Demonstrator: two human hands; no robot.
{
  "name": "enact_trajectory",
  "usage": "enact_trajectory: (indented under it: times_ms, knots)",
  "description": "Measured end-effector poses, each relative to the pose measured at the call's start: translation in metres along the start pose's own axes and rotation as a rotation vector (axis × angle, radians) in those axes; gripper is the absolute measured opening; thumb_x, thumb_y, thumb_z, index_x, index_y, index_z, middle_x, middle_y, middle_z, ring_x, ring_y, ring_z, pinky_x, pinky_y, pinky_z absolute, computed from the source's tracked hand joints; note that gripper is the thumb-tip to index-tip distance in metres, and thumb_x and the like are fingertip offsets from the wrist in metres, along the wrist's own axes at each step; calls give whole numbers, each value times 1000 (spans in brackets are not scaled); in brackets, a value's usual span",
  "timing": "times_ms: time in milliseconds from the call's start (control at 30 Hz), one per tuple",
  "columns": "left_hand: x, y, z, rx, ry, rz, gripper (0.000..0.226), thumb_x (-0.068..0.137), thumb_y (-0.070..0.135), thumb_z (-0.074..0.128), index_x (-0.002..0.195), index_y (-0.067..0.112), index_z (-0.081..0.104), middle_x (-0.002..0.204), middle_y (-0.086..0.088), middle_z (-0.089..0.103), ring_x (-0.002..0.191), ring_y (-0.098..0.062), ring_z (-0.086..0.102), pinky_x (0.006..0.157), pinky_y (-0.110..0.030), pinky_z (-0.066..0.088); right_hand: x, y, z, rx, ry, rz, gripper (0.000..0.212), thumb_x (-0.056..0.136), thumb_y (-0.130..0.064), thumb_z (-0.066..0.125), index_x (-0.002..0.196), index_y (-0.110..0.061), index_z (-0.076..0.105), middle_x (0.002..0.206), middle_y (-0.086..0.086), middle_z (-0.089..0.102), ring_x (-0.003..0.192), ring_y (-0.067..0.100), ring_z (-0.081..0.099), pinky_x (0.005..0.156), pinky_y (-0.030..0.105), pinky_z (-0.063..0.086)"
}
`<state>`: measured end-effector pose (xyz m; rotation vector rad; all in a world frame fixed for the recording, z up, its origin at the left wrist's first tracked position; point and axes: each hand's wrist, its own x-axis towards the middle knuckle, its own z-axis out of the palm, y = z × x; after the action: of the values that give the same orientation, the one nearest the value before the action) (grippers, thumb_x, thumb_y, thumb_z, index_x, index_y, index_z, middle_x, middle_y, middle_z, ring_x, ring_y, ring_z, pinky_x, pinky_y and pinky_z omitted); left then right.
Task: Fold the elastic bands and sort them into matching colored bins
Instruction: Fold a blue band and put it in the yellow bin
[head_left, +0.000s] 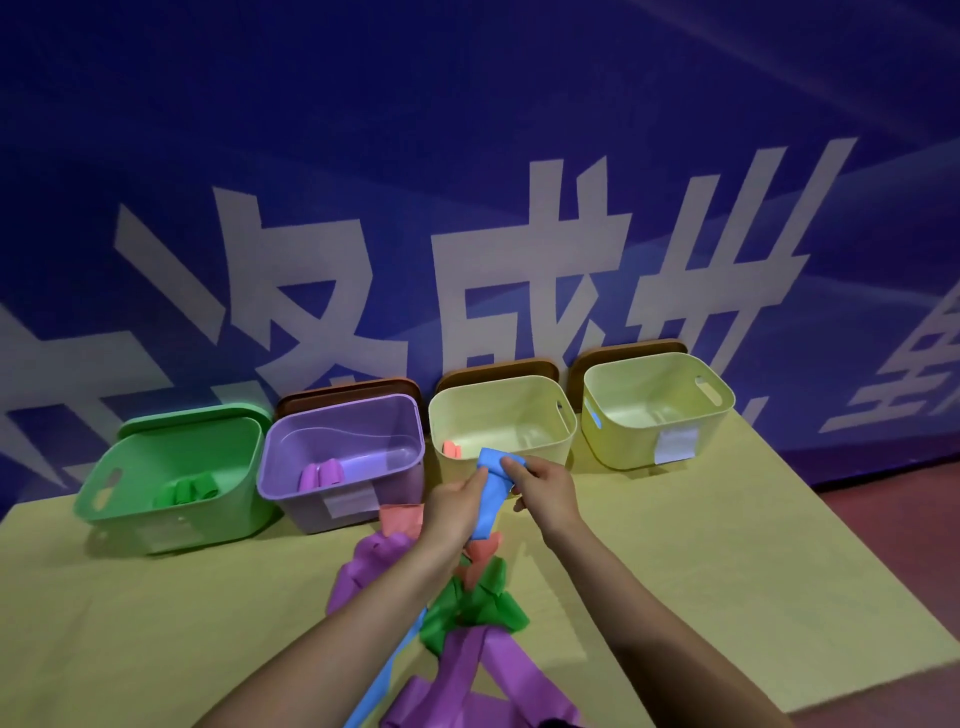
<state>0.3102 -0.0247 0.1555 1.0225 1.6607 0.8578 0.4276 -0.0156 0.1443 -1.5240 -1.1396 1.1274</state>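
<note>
A blue elastic band (491, 496) is held up between both hands in front of the bins. My left hand (454, 506) grips its lower part and my right hand (540, 486) pinches its folded top end. A long blue tail runs down under my left forearm. Below lies a pile of purple bands (483, 670), green bands (478, 608) and orange bands (400, 519). Along the back stand a green bin (135, 499) with folded green bands, a purple bin (400, 467) with purple ones, and two yellow bins (524, 389) (660, 431); the left one holds an orange band.
The yellow table (701, 571) ends at a right edge over a reddish floor. A blue banner wall with white characters rises right behind the bins. Lids lean behind the bins. White labels are stuck on the bin fronts.
</note>
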Motion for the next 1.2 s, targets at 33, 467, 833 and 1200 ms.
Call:
enact_trajectory:
  times_ms: [33, 467, 833, 1200]
  knots:
    - [0, -1, 0, 19, 7, 12, 29, 96, 34, 51, 88, 8, 62, 78, -10, 55, 64, -22, 49, 53, -27, 34, 2, 1, 0, 28, 0, 23, 17, 92, -18, 61, 87, -6, 72, 78, 13, 65, 64, 23, 55, 51, 27, 47]
    - [17, 2, -1, -254, -88, -106, 60, 94, 55, 44, 104, 1, 66, 59, -13, 45, 34, -10, 29, 38, -18, 24, 14, -3, -17, -743, -263, -748, 28, 95, -28, 50, 115, -16, 67, 83, 6, 62, 82, 18, 47, 69, 32, 39]
    - [25, 17, 14, -293, -132, 2, 33, 103, 28, 36, 100, 6, 60, 68, -7, 57, 59, -15, 52, 45, -17, 40, 11, -13, -13, 66, -235, -131, 44, 91, -44, 40, 102, -14, 70, 89, 19, 63, 76, 16, 55, 69, 28, 45]
    - [10, 6, 0, -58, -229, 109, 33, 104, 27, 34, 102, 8, 61, 74, -10, 54, 55, -14, 44, 47, -20, 34, -8, -17, -13, 81, -246, 73, 39, 99, -30, 49, 63, -16, 57, 49, -7, 44, 50, 11, 39, 51, 21, 33]
